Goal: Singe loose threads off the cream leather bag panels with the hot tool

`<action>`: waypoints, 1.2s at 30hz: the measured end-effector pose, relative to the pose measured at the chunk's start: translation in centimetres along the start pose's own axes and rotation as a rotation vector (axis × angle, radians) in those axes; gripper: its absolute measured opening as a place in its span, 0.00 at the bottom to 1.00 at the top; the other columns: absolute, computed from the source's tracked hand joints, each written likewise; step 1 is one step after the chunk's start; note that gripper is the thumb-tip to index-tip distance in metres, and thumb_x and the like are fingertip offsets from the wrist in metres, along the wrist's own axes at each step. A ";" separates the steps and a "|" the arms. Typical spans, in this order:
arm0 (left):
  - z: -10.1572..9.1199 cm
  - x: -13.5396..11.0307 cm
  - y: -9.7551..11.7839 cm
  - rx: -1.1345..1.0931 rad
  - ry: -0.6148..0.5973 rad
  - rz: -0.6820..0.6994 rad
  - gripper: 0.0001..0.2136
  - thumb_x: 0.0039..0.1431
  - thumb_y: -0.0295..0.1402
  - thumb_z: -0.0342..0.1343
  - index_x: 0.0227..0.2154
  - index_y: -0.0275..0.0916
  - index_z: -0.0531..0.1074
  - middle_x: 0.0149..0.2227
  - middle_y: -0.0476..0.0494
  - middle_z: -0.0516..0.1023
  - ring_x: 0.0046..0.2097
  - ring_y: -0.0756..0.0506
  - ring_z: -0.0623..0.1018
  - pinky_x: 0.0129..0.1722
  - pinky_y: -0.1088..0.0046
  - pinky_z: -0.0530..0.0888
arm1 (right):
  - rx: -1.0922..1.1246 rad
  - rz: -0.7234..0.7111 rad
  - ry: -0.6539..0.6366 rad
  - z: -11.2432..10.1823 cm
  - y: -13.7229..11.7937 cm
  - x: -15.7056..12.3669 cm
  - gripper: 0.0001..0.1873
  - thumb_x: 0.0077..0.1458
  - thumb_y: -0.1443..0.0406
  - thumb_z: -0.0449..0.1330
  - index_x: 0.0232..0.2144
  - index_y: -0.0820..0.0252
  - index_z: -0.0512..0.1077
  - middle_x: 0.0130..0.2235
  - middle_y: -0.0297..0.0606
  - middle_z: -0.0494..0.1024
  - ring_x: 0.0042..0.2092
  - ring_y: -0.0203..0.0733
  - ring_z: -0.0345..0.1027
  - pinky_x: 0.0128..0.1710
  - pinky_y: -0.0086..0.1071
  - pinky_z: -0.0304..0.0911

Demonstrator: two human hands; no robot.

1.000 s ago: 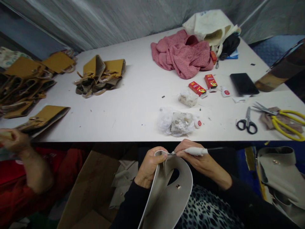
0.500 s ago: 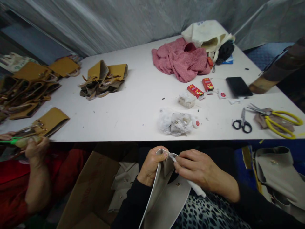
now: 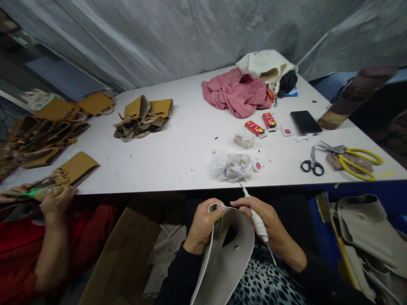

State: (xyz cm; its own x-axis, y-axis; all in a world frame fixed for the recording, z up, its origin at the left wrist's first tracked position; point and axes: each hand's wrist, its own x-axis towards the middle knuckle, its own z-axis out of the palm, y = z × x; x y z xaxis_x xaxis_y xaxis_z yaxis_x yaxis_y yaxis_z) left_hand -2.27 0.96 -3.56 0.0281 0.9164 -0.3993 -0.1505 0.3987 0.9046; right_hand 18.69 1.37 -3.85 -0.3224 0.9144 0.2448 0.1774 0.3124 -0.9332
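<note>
My left hand (image 3: 203, 224) is closed on the folded upper edge of a light grey leather bag piece (image 3: 219, 262), thumb on top. The piece curves open below it and carries a small gold-coloured metal fitting. My right hand (image 3: 265, 218) grips a slim tool (image 3: 259, 224) with a white-wrapped handle. Its pale pointed end tilts up toward the table edge, and a thin metal rod sticks out at the lower end. The thumb and forefinger of this hand are close to the piece's edge; whether they pinch it I cannot tell.
On the white table (image 3: 178, 165) lie a plastic-wrapped block (image 3: 237, 165), scissors (image 3: 313, 163), yellow-handled shears (image 3: 359, 165) and tan bags (image 3: 143, 114). Grey pieces fill a carton (image 3: 114, 254) at left and lie at right (image 3: 362, 216). A co-worker's hand (image 3: 55, 201) holds a green-tipped tool.
The white-wrapped tool has swung from low beside the edge to upright in my right hand, its point up. The right hand has drawn slightly back. The camera view has shifted.
</note>
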 end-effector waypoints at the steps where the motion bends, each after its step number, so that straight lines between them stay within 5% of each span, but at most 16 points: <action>1: 0.0 -0.1 0.0 0.025 -0.004 0.008 0.16 0.47 0.42 0.74 0.29 0.35 0.77 0.25 0.49 0.73 0.28 0.50 0.69 0.29 0.76 0.64 | -0.023 0.000 -0.018 0.1 0.0 -0.1 0.11 0.71 0.58 0.57 0.49 0.52 0.76 0.47 0.39 0.81 0.46 0.44 0.76 0.46 0.36 0.70; 18: 1.1 -3.0 1.7 0.189 -0.035 0.040 0.13 0.44 0.31 0.72 0.30 0.37 0.73 0.25 0.52 0.72 0.28 0.52 0.66 0.27 0.78 0.62 | -0.261 0.150 -0.143 1.7 -2.4 0.9 0.16 0.64 0.50 0.63 0.36 0.56 0.76 0.34 0.35 0.76 0.34 0.40 0.71 0.34 0.30 0.61; 27: -0.2 -4.3 3.2 0.125 -0.075 0.059 0.11 0.45 0.26 0.66 0.35 0.37 0.76 0.32 0.48 0.77 0.32 0.48 0.73 0.32 0.76 0.69 | -0.465 -0.004 -0.105 2.5 -3.3 0.4 0.18 0.70 0.53 0.56 0.32 0.57 0.75 0.30 0.36 0.72 0.32 0.39 0.66 0.32 0.30 0.54; 32: -4.3 -6.0 4.1 0.115 0.174 0.330 0.08 0.51 0.29 0.68 0.37 0.38 0.81 0.42 0.43 0.80 0.46 0.43 0.77 0.50 0.70 0.73 | -0.505 -0.042 -0.075 3.2 -2.6 0.4 0.17 0.69 0.54 0.58 0.31 0.58 0.74 0.29 0.36 0.71 0.33 0.40 0.66 0.33 0.31 0.53; 36: -7.7 -9.4 3.9 0.171 0.446 0.491 0.05 0.54 0.31 0.67 0.34 0.39 0.81 0.39 0.43 0.81 0.44 0.43 0.77 0.47 0.69 0.74 | -0.534 -0.043 -0.064 3.7 -1.8 0.4 0.17 0.69 0.55 0.58 0.30 0.58 0.74 0.29 0.36 0.71 0.33 0.40 0.66 0.33 0.31 0.53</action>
State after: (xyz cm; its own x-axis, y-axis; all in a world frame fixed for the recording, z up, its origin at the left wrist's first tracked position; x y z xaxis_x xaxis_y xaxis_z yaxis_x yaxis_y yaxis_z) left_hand -10.69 -6.34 2.56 -0.4190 0.9050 0.0735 0.1175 -0.0262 0.9927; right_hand 14.79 0.24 -3.09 -0.3928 0.8855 0.2482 0.6053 0.4522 -0.6551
